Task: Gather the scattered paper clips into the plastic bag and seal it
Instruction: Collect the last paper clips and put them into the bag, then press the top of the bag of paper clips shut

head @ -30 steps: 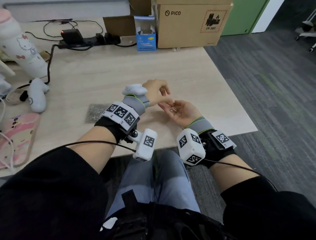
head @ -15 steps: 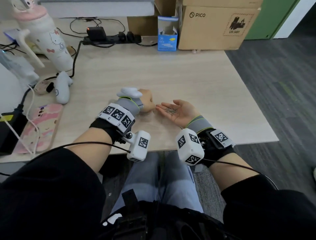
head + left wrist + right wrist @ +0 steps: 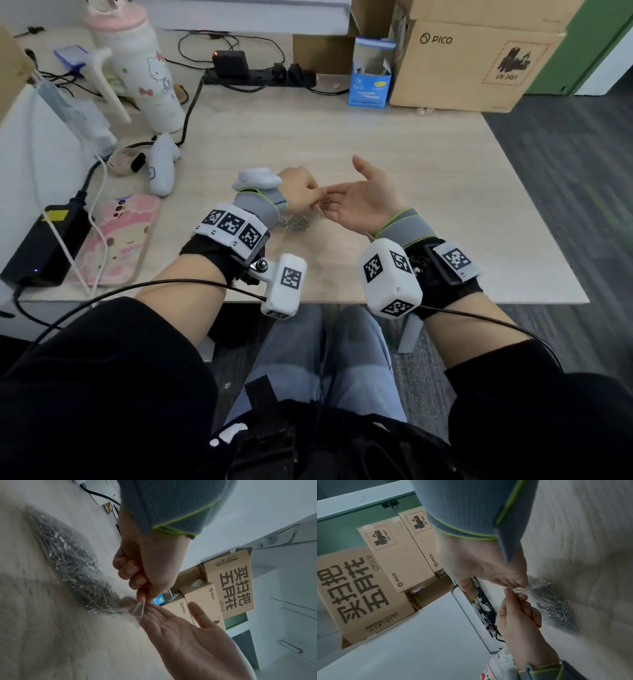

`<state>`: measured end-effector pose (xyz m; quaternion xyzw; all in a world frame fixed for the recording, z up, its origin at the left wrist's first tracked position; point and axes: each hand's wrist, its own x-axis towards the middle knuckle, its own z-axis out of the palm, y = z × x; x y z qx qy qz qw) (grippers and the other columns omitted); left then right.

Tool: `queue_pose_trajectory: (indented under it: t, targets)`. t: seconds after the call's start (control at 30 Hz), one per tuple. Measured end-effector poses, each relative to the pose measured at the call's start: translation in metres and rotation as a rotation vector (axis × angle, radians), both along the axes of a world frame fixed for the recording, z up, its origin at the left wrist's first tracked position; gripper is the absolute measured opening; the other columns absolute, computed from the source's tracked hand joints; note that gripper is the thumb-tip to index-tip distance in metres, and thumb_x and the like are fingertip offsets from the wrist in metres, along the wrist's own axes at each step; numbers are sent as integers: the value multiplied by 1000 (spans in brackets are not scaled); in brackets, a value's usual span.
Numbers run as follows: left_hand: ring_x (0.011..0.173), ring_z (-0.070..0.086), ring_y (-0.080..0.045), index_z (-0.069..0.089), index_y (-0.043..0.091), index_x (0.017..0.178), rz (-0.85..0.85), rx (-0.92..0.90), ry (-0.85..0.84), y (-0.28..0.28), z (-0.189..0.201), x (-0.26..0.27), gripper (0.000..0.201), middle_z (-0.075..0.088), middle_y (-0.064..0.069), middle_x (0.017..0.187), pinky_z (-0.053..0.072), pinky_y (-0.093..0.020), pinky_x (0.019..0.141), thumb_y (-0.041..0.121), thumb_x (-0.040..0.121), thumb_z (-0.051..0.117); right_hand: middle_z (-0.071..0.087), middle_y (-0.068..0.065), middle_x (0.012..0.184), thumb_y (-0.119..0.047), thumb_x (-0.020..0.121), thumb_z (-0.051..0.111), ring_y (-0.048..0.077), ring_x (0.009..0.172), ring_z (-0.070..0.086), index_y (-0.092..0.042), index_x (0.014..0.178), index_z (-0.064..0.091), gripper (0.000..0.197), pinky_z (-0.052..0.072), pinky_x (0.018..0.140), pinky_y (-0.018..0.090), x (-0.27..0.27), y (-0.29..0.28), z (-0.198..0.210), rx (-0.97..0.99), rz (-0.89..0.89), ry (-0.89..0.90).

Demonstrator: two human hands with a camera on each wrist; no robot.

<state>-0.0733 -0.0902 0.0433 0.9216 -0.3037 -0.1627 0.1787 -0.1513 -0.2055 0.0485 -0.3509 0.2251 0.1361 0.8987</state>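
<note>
Pinching the mouth of the plastic bag (image 3: 137, 609), your left hand (image 3: 301, 195) has a clenched grip on its clear film. The bag lies on the worktop (image 3: 394, 144), full of paper clips (image 3: 72, 561). Your right hand (image 3: 363, 202) is palm-up, fingers straight, grip released, fingertips touching the opening.

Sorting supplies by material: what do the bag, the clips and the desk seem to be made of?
Plastic bag: thin clear film, glossy; the clips show through it. Paper clips: probably bare steel wire, silvery with bright glints. Desk: pale matt wood grain, likely laminate rather than solid wood; the pictures cannot settle which.
</note>
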Motion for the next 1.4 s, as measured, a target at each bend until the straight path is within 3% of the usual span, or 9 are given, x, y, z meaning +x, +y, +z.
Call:
queue_pose_trajectory:
  t: [0.17, 0.3, 0.57, 0.67, 0.83, 0.97, 1.1, 1.23, 1.4]
  targets:
    - [59, 46, -23, 52, 22, 49, 22, -55, 14, 7, 4, 2, 41, 48, -1, 51, 32, -31, 56, 25, 90, 49, 48, 26, 126, -45, 98, 28, 35, 109, 53, 14, 134, 32, 69, 39, 100, 35, 2, 0, 2, -49, 3, -25]
    - [65, 49, -25, 51, 22, 49, 44, -123, 21, 7, 10, 2, 40, 48, -1, 54, 36, -29, 63, 22, 89, 49, 57, 19, 94, -36, 99, 33, 30, 83, 58, 4, 96, 53, 45, 48, 81, 31, 3, 1, 7, -188, 14, -38]
    - [45, 40, -16, 56, 20, 45, 194, -383, 66, 11, 28, 4, 38, 47, 4, 33, 35, -28, 55, 15, 82, 50, 66, 10, 77, 1, 88, 48, 16, 64, 63, 0, 89, 64, 15, 56, 63, 20, -4, 3, 17, -623, -176, -203]
    - [43, 37, -18, 57, 18, 44, 256, -480, 102, 11, 36, 6, 37, 44, 8, 26, 33, -26, 51, 11, 79, 48, 54, -6, 54, -4, 83, 60, 8, 49, 42, -7, 85, 71, 12, 41, 47, 18, -3, 4, 19, -1063, -151, -285]
    - [34, 39, -19, 56, 14, 42, 342, -554, 98, 11, 49, 4, 35, 40, 4, 24, 34, -22, 47, 12, 76, 46, 45, -3, 50, -29, 78, 72, 6, 44, 38, -17, 75, 69, 13, 32, 50, 19, 0, 9, 25, -1435, -32, -392]
    - [32, 40, -17, 56, 13, 43, 366, -580, 99, 15, 60, 2, 34, 39, 2, 23, 33, -22, 45, 15, 76, 46, 54, -4, 51, -24, 80, 68, 4, 41, 48, -16, 72, 61, 13, 42, 54, 26, -1, 7, 37, -1557, -33, -458]
    - [32, 37, -18, 55, 12, 40, 353, -599, 115, 18, 67, -5, 34, 35, 1, 23, 33, -22, 45, 15, 72, 48, 65, 1, 66, -21, 76, 58, 23, 59, 64, -19, 72, 57, 4, 53, 63, 33, -3, 2, 41, -1659, -133, -527]
    - [32, 39, -18, 53, 10, 41, 247, -427, 129, 13, 65, -15, 34, 36, 0, 21, 36, -21, 45, 18, 74, 50, 64, -6, 71, -22, 72, 53, 25, 66, 68, -21, 75, 60, 8, 54, 67, 37, -7, -2, 34, -1701, -133, -554]
    - [51, 48, -18, 50, 20, 47, 255, -566, -57, 12, 64, -10, 24, 49, 7, 37, 43, -25, 62, 32, 67, 55, 60, -3, 68, -17, 69, 51, 26, 65, 69, -16, 73, 61, 11, 51, 65, 29, -11, -8, 33, -1652, -138, -580]
